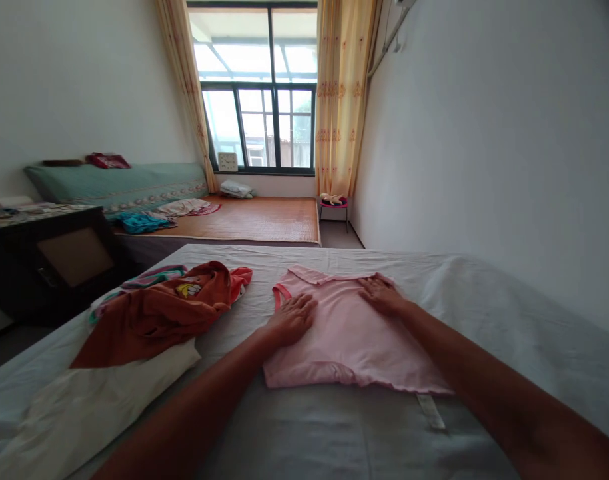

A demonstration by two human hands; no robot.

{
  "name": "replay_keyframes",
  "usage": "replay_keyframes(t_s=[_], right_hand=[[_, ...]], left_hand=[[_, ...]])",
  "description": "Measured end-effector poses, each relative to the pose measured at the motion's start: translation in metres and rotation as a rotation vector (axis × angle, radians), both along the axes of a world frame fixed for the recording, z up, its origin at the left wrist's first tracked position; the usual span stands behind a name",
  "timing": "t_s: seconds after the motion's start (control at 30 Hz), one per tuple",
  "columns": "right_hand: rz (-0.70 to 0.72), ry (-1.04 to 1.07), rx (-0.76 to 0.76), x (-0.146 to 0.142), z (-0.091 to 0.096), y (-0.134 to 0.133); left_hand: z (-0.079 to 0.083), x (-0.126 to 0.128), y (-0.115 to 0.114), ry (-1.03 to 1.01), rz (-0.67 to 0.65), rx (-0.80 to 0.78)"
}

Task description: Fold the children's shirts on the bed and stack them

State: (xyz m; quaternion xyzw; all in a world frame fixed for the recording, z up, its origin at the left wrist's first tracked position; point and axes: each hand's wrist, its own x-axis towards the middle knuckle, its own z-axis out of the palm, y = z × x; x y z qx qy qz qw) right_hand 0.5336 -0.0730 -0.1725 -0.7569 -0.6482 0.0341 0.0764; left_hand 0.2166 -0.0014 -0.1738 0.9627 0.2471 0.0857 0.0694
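Note:
A pink garment [344, 337] lies flat on the grey-white bed sheet [484, 313] in front of me, folded, with a white label sticking out at its near edge. My left hand [290, 319] rests palm down on its left side, fingers stretched out. My right hand [382, 295] lies flat on its upper right part, fingers also spread. Neither hand holds anything.
A heap of clothes with an orange garment [159, 313] on top lies to the left on a white pillow [84, 400]. Beyond the bed stand a dark cabinet [49, 260], a second bed with a woven mat [254, 220], a small stool [333, 203] and a window.

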Motion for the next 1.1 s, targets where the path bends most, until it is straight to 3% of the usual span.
replay_keyframes(t_s=[0.07, 0.13, 0.23, 0.37, 0.47, 0.53, 0.7, 0.77, 0.83, 0.9, 1.0, 1.07, 1.1], right_hand=[[-0.206, -0.006, 0.056, 0.022, 0.008, 0.015], [-0.256, -0.017, 0.133, 0.03, 0.013, 0.024], [-0.085, -0.051, 0.164, 0.019, 0.012, 0.027], [0.222, -0.012, 0.15, -0.006, -0.005, 0.017], [0.225, 0.027, 0.172, -0.011, -0.015, 0.014], [0.166, 0.034, 0.167, -0.008, -0.019, 0.014], [-0.043, -0.019, 0.155, 0.007, -0.03, 0.021], [-0.11, -0.036, 0.186, 0.014, -0.034, 0.022], [-0.173, -0.046, 0.265, 0.018, -0.033, 0.022], [-0.173, -0.05, 0.367, 0.017, -0.027, 0.02], [0.129, 0.007, 0.36, 0.009, -0.014, 0.013], [0.303, 0.057, 0.269, 0.01, -0.009, 0.008], [0.292, 0.062, 0.237, 0.014, -0.009, 0.005]], left_hand=[[-0.005, -0.001, 0.003, 0.013, -0.006, -0.009], [-0.004, -0.001, 0.006, 0.02, -0.012, -0.007], [0.002, 0.005, 0.011, 0.013, -0.04, 0.01], [0.007, 0.029, 0.021, -0.018, -0.212, 0.004], [0.007, 0.054, 0.041, -0.007, -0.276, -0.01], [0.008, 0.067, 0.062, 0.038, -0.17, -0.01], [0.017, 0.075, 0.119, 0.157, 0.417, -0.035], [0.02, 0.074, 0.127, 0.148, 0.517, -0.017], [0.019, 0.075, 0.121, 0.115, 0.482, 0.028], [0.014, 0.077, 0.106, 0.074, 0.282, 0.055], [0.002, 0.078, 0.086, 0.049, 0.011, 0.013], [-0.004, 0.075, 0.083, 0.058, 0.062, -0.015], [-0.005, 0.073, 0.086, 0.062, 0.132, -0.015]])
